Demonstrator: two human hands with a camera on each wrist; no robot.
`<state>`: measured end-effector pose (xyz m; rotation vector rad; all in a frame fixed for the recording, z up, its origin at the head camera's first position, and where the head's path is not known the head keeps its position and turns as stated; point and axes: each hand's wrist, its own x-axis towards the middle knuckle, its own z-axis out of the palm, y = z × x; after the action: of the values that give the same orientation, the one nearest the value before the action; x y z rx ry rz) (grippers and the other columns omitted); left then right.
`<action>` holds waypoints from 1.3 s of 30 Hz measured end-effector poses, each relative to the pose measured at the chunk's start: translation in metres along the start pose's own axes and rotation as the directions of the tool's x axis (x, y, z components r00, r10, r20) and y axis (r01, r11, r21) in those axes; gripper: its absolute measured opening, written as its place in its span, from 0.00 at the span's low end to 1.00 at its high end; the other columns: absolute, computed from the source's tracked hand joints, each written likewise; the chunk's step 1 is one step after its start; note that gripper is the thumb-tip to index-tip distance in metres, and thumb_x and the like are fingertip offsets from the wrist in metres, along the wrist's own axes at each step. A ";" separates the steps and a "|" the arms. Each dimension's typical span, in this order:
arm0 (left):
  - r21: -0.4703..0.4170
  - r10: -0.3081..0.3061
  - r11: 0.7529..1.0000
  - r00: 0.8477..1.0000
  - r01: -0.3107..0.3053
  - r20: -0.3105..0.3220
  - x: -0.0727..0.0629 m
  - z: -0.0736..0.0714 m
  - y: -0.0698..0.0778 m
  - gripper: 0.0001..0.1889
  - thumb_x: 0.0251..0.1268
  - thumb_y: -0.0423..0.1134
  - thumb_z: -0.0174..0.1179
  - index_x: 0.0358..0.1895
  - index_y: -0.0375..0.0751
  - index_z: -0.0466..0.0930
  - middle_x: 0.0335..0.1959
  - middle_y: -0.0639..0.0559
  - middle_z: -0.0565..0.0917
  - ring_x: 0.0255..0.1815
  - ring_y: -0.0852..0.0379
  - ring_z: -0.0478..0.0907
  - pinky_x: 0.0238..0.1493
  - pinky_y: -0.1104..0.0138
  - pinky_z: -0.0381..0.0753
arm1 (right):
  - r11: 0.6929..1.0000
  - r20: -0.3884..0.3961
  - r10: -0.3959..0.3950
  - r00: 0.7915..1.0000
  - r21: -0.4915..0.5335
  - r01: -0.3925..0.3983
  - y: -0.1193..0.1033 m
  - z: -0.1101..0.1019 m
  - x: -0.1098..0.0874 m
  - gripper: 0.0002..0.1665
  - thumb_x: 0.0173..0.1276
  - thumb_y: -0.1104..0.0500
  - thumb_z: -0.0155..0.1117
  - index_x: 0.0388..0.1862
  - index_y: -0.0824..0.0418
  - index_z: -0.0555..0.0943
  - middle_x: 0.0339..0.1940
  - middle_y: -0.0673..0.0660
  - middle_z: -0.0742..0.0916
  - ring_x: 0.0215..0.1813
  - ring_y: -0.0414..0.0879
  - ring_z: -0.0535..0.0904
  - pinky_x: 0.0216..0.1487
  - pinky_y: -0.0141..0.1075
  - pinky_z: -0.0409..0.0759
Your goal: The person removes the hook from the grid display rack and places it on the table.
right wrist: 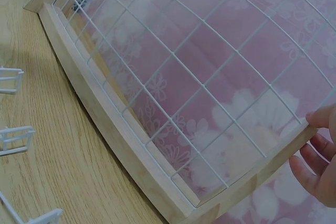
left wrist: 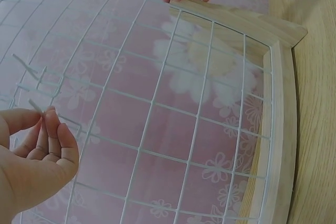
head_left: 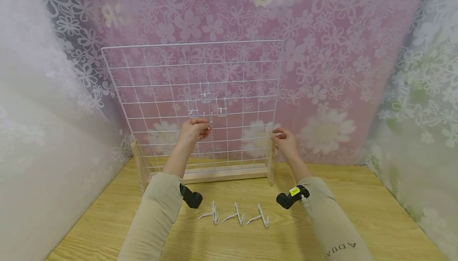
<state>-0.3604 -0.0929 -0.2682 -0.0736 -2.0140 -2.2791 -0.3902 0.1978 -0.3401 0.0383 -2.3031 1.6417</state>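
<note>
A white wire grid panel [head_left: 193,44] stands upright in a wooden stand [head_left: 229,172]. My left hand [head_left: 191,132] is in front of the grid's middle, pinching a white wire hook [left wrist: 35,105] between thumb and fingertips; the fingers partly hide it. Three similar hooks hang on the grid around it: an upper one [head_left: 205,97], a left one [head_left: 193,113] and a right one [head_left: 222,113]. At the panel's right edge, my right hand [head_left: 287,145] holds the top of the stand's side post [right wrist: 273,167], thumb in front and fingers behind.
Three more white hooks lie in a row on the wooden table between the forearms: left [head_left: 214,214], middle [head_left: 237,214] and right [head_left: 262,215]. A pink flowered curtain [head_left: 322,94] rises behind the grid, with pale flowered sheets at both sides.
</note>
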 end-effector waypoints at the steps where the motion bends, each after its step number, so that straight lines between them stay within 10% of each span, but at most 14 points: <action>1: -0.007 0.002 1.000 1.000 -0.002 0.003 0.000 0.000 0.000 0.06 0.61 0.27 0.56 0.40 0.30 0.74 0.24 0.52 0.79 0.24 0.60 0.76 0.34 0.69 0.77 | 1.000 -0.001 0.003 1.000 -0.002 -0.003 0.000 0.000 0.000 0.17 0.68 0.64 0.56 0.54 0.68 0.74 0.34 0.58 0.76 0.36 0.48 0.73 0.36 0.33 0.78; 16: 0.120 0.009 0.993 0.994 -0.023 0.112 -0.016 -0.011 -0.010 0.13 0.64 0.28 0.53 0.49 0.23 0.72 0.36 0.43 0.79 0.27 0.59 0.76 0.40 0.65 0.78 | 1.000 -0.007 -0.008 1.000 -0.026 0.008 0.004 0.001 0.001 0.17 0.67 0.64 0.56 0.54 0.68 0.73 0.34 0.58 0.76 0.35 0.47 0.73 0.32 0.28 0.75; 26: 0.184 0.020 0.981 0.981 -0.056 0.194 -0.024 -0.031 -0.034 0.12 0.63 0.25 0.51 0.47 0.20 0.71 0.27 0.50 0.80 0.28 0.60 0.77 0.35 0.68 0.78 | 1.000 -0.001 -0.028 1.000 -0.011 0.028 0.003 0.001 0.001 0.17 0.68 0.65 0.55 0.54 0.69 0.73 0.35 0.60 0.75 0.36 0.48 0.73 0.47 0.50 0.76; 39: 0.259 -0.003 0.965 0.980 -0.050 0.200 -0.032 -0.044 -0.054 0.12 0.62 0.26 0.53 0.47 0.21 0.72 0.33 0.42 0.81 0.29 0.59 0.76 0.36 0.67 0.77 | 0.999 -0.007 -0.039 0.999 -0.033 0.039 0.002 0.000 0.000 0.16 0.67 0.64 0.55 0.52 0.68 0.73 0.34 0.58 0.75 0.35 0.44 0.72 0.41 0.41 0.79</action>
<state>-0.3328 -0.1285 -0.3302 -0.3141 -2.3813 -2.0399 -0.3911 0.1984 -0.3420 0.0695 -2.3088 1.5817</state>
